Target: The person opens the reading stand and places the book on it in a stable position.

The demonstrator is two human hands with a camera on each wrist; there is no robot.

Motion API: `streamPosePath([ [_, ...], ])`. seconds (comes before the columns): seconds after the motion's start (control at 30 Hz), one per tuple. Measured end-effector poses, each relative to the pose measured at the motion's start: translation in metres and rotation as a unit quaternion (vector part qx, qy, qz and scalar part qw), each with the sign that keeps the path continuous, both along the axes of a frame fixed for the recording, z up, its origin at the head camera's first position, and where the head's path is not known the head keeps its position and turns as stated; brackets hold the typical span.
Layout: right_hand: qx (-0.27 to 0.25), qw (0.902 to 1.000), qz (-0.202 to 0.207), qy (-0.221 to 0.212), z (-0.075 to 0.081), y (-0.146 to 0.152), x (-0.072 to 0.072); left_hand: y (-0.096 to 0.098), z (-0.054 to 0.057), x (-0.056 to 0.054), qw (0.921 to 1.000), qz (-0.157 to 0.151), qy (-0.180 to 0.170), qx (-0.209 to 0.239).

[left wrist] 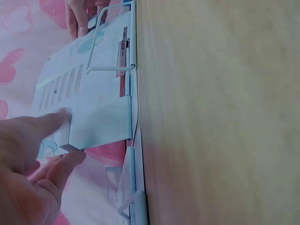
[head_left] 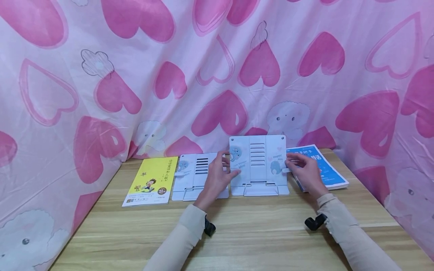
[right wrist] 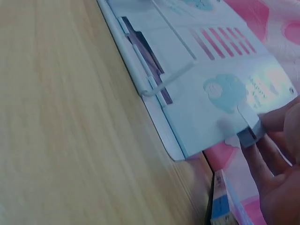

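Note:
A white metal book stand (head_left: 258, 165) with slots, cartoon prints and a wire ledge stands upright on the table. My left hand (head_left: 217, 176) pinches its left edge; in the left wrist view the thumb (left wrist: 54, 121) lies on the front and the fingers pass behind. On the other side my right hand (head_left: 306, 174) grips the right edge beside a small side clip (right wrist: 251, 126). Behind my left hand, a second book stand (head_left: 188, 180) of the same kind leans back, partly covered by that hand.
A yellow children's book (head_left: 150, 180) lies left of the second stand. To the right, a blue book (head_left: 329, 171) lies partly behind my right hand. The wooden table (head_left: 257, 233) meets a pink heart-print curtain (head_left: 217, 75) at its back and sides.

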State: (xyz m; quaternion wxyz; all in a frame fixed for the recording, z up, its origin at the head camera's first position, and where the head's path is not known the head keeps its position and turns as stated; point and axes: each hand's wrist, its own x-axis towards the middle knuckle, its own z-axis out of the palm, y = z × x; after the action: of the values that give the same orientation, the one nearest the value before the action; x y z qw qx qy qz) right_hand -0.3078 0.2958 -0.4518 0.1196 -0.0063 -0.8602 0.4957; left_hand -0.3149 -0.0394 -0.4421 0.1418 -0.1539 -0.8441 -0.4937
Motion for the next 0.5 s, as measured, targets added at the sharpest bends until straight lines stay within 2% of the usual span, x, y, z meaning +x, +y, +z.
streamPosePath([
  [0.23, -0.039, 0.9983, 0.043, 0.002, -0.005, 0.013, -0.001, -0.005, 0.002, -0.002, 0.9995, 0.019, 0.026, 0.000],
  [0.5, -0.092, 0.9910, 0.087, -0.045, -0.006, 0.029, -0.002, -0.006, 0.003, -0.007, 0.9987, 0.003, 0.038, 0.033],
])
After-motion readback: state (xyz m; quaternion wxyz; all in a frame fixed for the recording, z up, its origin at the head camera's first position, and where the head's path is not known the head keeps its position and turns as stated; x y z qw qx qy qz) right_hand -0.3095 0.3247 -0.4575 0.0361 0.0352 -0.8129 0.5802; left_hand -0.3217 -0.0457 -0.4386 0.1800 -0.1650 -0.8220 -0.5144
